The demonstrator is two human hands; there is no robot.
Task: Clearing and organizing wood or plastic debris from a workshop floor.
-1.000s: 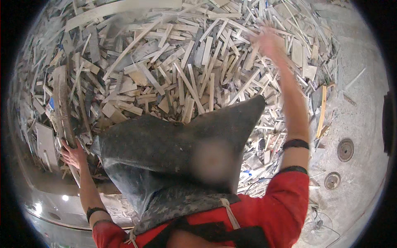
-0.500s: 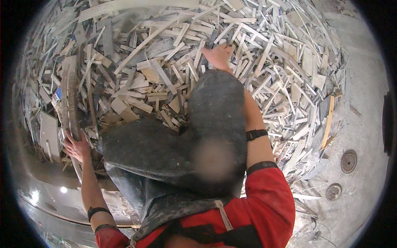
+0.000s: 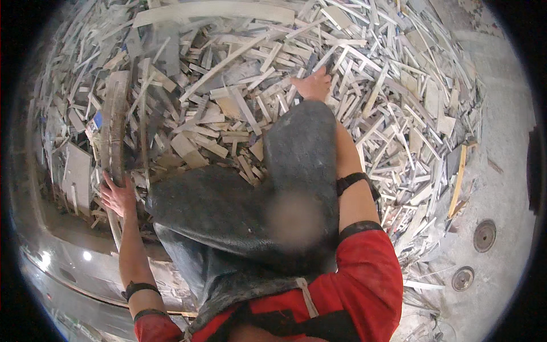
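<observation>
Now drawn in to knee [image 3: 301, 128], right hand [image 3: 314, 86] unclenched, left hand [image 3: 119, 197] splayed on plank [image 3: 115, 128]

A dark apron [image 3: 299, 142] bulges between the forearms [image 3: 137, 251], obstructing the near side. A plank [image 3: 115, 128] runs directly ahead of the left hand [image 3: 118, 198], and jumbled scraps [image 3: 248, 111] crowd around the right hand [image 3: 315, 87]; passage lies open above the scraps, beyond the apron.

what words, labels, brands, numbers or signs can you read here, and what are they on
No text can be read.
Blue scrap at the left: any print is too small and blurred to read.
Larger round disc at the right: no legible marks.
</observation>
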